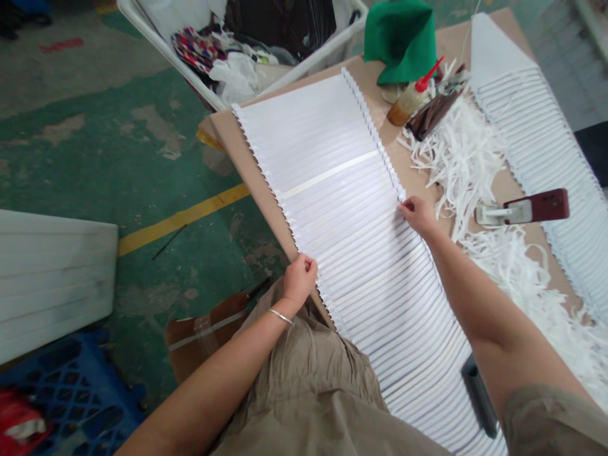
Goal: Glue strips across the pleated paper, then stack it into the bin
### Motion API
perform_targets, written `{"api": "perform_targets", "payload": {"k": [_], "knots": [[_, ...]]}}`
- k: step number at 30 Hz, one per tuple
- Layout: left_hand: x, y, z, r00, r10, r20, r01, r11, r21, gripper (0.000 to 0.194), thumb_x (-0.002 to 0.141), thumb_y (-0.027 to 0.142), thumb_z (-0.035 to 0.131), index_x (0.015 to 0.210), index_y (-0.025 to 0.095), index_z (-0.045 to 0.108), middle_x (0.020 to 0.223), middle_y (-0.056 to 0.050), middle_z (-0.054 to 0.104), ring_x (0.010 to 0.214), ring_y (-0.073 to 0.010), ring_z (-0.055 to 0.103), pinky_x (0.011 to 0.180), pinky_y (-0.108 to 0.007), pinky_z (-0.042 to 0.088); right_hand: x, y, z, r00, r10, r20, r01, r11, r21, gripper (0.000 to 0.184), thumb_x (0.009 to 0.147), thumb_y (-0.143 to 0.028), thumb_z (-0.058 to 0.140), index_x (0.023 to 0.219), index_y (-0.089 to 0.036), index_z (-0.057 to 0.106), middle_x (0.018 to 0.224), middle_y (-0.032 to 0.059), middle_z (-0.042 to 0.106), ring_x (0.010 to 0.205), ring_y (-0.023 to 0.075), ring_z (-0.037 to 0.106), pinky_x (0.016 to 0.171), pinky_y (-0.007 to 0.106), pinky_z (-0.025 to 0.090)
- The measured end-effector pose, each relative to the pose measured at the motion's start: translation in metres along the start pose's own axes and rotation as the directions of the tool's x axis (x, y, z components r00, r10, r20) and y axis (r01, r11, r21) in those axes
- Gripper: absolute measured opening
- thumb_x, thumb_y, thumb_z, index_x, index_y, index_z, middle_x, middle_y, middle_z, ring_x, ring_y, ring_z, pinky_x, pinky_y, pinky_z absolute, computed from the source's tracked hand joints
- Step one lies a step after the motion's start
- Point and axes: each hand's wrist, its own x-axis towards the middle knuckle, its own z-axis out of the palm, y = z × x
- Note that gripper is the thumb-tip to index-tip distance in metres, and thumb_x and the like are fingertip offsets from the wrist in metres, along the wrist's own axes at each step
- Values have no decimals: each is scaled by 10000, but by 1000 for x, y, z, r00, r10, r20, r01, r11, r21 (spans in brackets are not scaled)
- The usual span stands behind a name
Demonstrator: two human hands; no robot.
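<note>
A slatted white sheet [342, 221] runs from the upper centre of the frame down to the lower right, lying over the brown tabletop [235, 145]. Its narrow strips lie crosswise, and small white tabs line both long edges. Near the frame's centre, the left hand [300, 278] has its fingers curled in, thumb and fingertips pinching the sheet's left edge. Right of centre, the right hand [418, 216] pinches the opposite edge between thumb and finger; the bits at the fingertips are too small to make out for certain. A bracelet [282, 316] circles the left wrist.

To the right of the sheet, loose white scraps [470, 145] spread in a long heap, with a maroon-and-white stapler [536, 208] among them. A second slatted panel [532, 120] fills the right side of the frame. At the upper right of centre, a green piece [401, 38] stands folded into a hollow shape, and just below it are an amber bottle with a red tip [406, 104] and a dark brown item [432, 117].

A white bin [164, 16] stuffed with mixed materials occupies the top centre. A blue pallet [121, 386] lies at the lower left, below a pale box [57, 278].
</note>
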Motion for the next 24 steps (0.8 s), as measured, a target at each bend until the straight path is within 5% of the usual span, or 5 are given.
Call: {"api": "perform_targets", "payload": {"k": [18,24], "knots": [[1,6,3,999,4,-38,2,988,154,160,860,277,514,726,210,568,661,-19,660,653,-171,624,649,-252,408,4,-4,7,999,-38,-14,36,992,-123,151,800,-316,625,809,-167,641,725,44,651,671,173,549,627,281,382],[0,1,4,1000,12,-8,-12,999,35,179,865,281,500,709,208,546,627,-7,644,607,-153,622,608,-234,411,-2,-9,8,999,9,-40,-13,992,-122,132,821,-293,615,817,-164,639,760,56,666,707,184,565,636,280,385]]}}
